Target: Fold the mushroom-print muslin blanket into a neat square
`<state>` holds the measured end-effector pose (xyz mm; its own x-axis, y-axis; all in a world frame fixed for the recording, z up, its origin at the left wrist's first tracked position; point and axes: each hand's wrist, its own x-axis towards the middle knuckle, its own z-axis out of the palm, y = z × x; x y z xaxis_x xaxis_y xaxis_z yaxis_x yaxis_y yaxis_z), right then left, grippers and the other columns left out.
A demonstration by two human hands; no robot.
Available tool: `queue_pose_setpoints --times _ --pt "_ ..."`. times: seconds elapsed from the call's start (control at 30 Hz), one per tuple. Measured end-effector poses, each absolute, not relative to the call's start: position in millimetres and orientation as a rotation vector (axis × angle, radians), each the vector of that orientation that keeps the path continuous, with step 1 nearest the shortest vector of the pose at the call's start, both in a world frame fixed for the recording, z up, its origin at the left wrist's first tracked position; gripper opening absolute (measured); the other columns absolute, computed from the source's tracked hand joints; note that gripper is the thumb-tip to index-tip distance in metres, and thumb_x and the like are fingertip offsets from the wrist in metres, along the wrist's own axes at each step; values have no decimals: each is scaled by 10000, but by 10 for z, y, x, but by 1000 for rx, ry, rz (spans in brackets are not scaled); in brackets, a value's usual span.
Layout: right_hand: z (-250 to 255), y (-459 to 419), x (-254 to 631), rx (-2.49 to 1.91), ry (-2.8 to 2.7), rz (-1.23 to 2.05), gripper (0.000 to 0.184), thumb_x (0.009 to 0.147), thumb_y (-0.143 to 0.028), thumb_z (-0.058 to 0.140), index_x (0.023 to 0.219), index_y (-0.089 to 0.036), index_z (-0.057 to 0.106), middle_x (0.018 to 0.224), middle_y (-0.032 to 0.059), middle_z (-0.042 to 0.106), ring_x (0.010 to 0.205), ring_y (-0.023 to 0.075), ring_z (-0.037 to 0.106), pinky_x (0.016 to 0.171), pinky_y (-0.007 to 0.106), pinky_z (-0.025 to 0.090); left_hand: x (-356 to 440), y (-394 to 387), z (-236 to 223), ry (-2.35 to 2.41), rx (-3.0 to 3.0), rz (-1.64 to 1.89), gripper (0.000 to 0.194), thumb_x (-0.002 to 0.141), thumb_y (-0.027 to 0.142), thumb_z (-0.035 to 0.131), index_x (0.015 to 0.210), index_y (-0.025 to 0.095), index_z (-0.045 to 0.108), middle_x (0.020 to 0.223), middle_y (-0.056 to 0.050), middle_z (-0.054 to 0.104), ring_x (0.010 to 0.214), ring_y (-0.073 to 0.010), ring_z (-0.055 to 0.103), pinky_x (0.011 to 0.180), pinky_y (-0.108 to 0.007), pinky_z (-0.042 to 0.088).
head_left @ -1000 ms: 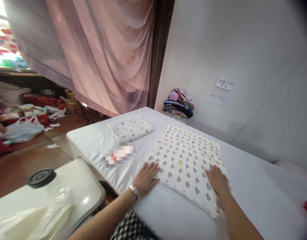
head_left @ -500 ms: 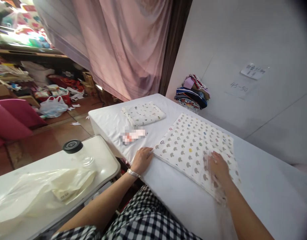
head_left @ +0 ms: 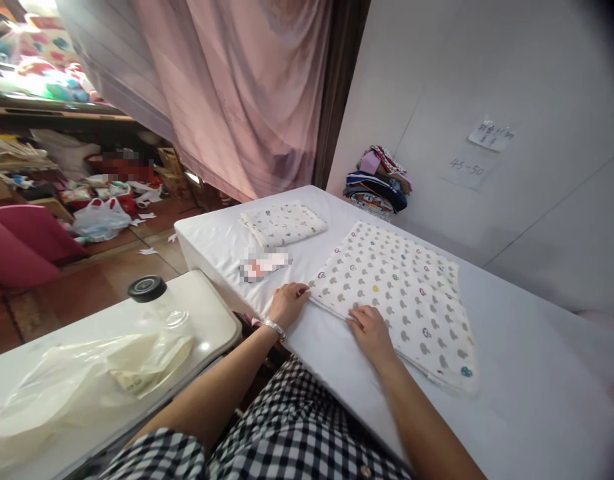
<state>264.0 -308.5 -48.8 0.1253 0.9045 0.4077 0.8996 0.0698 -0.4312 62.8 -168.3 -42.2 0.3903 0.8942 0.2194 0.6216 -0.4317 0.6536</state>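
A white cloth with a small coloured print point(head_left: 401, 293) lies folded flat on the white table point(head_left: 511, 400). My left hand point(head_left: 288, 303) rests at the cloth's near left corner, its fingertips pinched on the corner's edge. My right hand point(head_left: 371, 331) lies on the near edge of the cloth, fingers stretched flat. A second, smaller folded cloth of the same print point(head_left: 284, 223) sits farther back on the left of the table.
A stack of folded coloured fabrics point(head_left: 377, 183) stands against the wall at the back. A side table point(head_left: 207, 320) at my left bears a jar with a black lid point(head_left: 147, 290) and a plastic bag point(head_left: 87, 380). Pink curtain point(head_left: 237, 93) hangs behind.
My right hand has slid left along the cloth's near edge, from its right part toward the left corner. My left hand stays at the left corner.
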Motion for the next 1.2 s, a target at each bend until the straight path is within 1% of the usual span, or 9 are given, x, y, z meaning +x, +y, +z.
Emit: queue_pose_setpoints --times 0.23,0.37,0.53,0.63,0.77,0.87,0.93,1.07,1.2 --pt "-554 -3113 2614 -1797 -1866 -179 279 871 -308 474 1095 -195 596 975 88 564 888 217 495 770 364 425 674 -1690 -329 1278 1995 893 189 752 279 557 882 199 669 806 -11 650 747 -148 575 747 -276 441" --pt "-529 -3117 2600 -1809 -1877 -261 302 876 -264 438 1142 -205 568 1018 91 555 915 222 483 782 370 412 742 -1628 -255 1233 1803 941 204 746 269 540 895 186 653 776 -1 649 725 -132 585 689 -242 447" --pt "-537 -3128 2611 -1831 -1917 -279 333 865 -143 382 1113 -215 592 973 83 574 898 212 481 766 351 410 742 -1580 -307 1365 1961 730 190 690 157 519 823 190 651 759 -6 650 702 -139 575 654 -244 429" --pt "-556 -3133 2627 -1836 -1934 -263 330 857 -119 385 1075 -210 615 938 77 583 877 208 482 752 342 411 710 -1609 -341 1349 2059 722 220 694 147 493 833 194 656 780 -15 655 727 -150 579 667 -252 431" --pt "-551 -3135 2632 -1819 -1915 -253 331 852 -111 388 1063 -210 622 937 76 587 872 205 490 746 339 412 653 -1657 -356 1303 2085 761 287 725 158 465 923 199 667 817 -15 660 742 -150 586 720 -261 453" --pt "-534 -3136 2620 -1807 -1893 -242 291 846 -148 426 1050 -208 626 941 75 585 871 205 497 744 339 415 600 -1682 -383 1205 2150 793 334 737 166 464 1006 206 658 858 -13 654 750 -140 581 767 -261 463" --pt "-527 -3134 2613 -1802 -1884 -238 262 848 -179 446 1031 -209 631 938 75 585 874 208 500 748 344 418 572 -1692 -409 1138 2203 799 352 739 186 483 1051 212 645 923 -17 645 775 -141 580 794 -266 465" --pt "-534 -3129 2618 -1789 -1858 -208 263 873 -196 416 1022 -217 632 929 73 595 865 205 507 753 348 423 560 -1686 -453 1084 2281 783 355 748 236 526 1086 230 634 1046 -24 617 882 -162 579 861 -280 448" --pt "-554 -3122 2639 -1771 -1779 -184 281 888 -206 394 1059 -209 617 941 74 604 872 205 513 757 344 430 576 -1663 -471 1076 2328 757 345 770 251 518 1095 236 633 1057 -24 610 911 -165 576 873 -276 439"
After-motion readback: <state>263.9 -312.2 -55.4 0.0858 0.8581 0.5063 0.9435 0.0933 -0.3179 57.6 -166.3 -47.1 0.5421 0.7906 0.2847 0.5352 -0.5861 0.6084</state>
